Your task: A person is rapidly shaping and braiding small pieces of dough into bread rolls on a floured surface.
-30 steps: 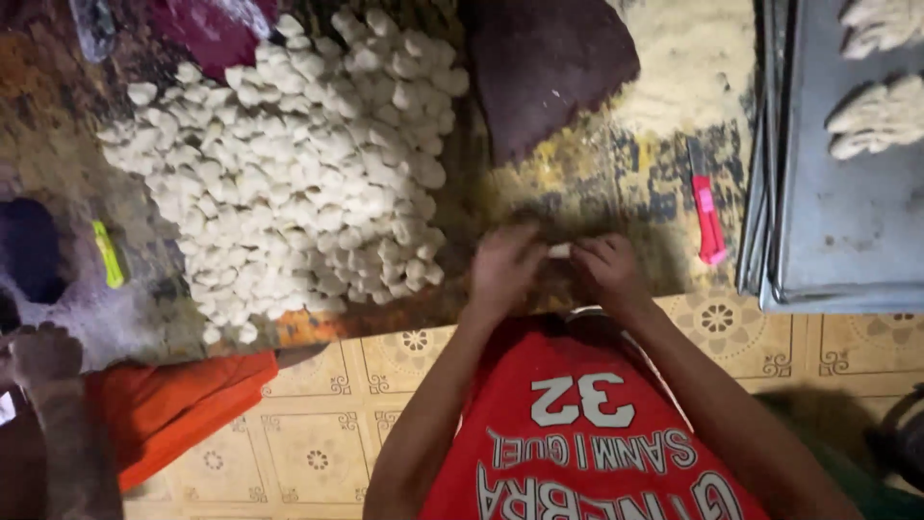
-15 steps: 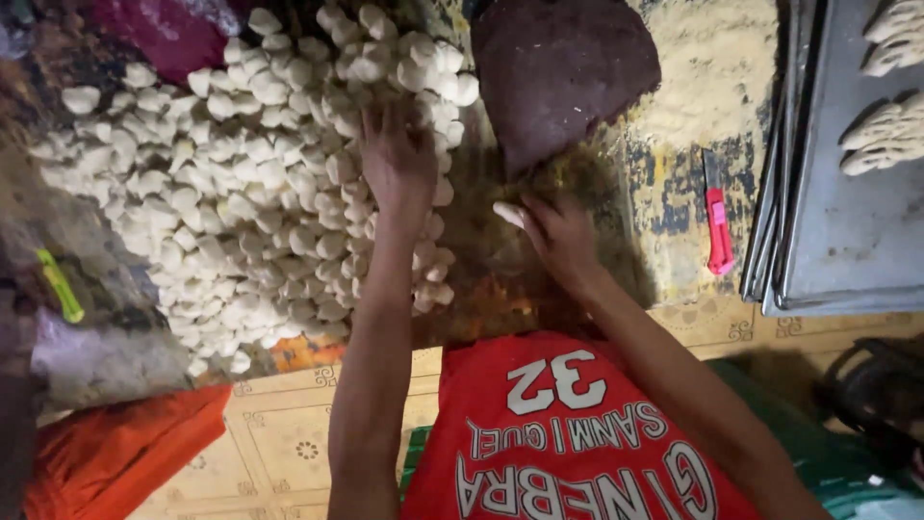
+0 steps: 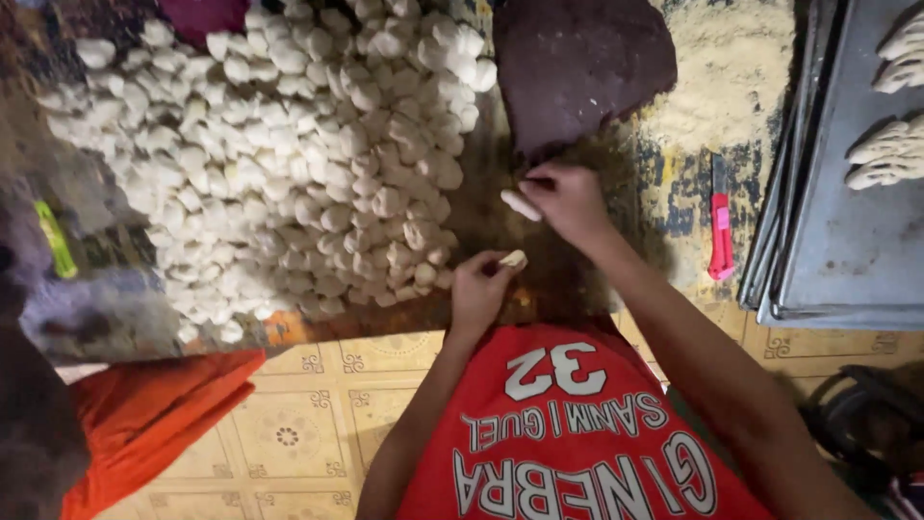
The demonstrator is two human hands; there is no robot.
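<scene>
The left hand (image 3: 478, 289) is closed around a small pale dough piece (image 3: 513, 258), pinched at the fingertips, just beside the near edge of the dough heap (image 3: 289, 154); the right hand (image 3: 568, 200) grips a second, elongated dough piece (image 3: 521, 204) between thumb and fingers, held a little above and to the right of the first; the two pieces are apart, not touching. The heap consists of many small white lumps piled loosely on the bench (image 3: 481, 226), covering most of its left half; no container holds them. A dark purple cloth (image 3: 577, 63) lies on the bench beyond the right hand, its lower corner near the knuckles; a patch of pale flour (image 3: 731, 77) is spread to its right. A pink tool (image 3: 720, 236) lies on the bench near the tray stack (image 3: 837, 279); the stack is of grey metal trays at the right edge; the top tray carries shaped dough rolls (image 3: 890, 154) in its far part, the near part bare. A green object (image 3: 56, 239) lies at the left edge of the bench; an orange cloth (image 3: 154, 409) sits on the tiled floor (image 3: 308, 424) below.
</scene>
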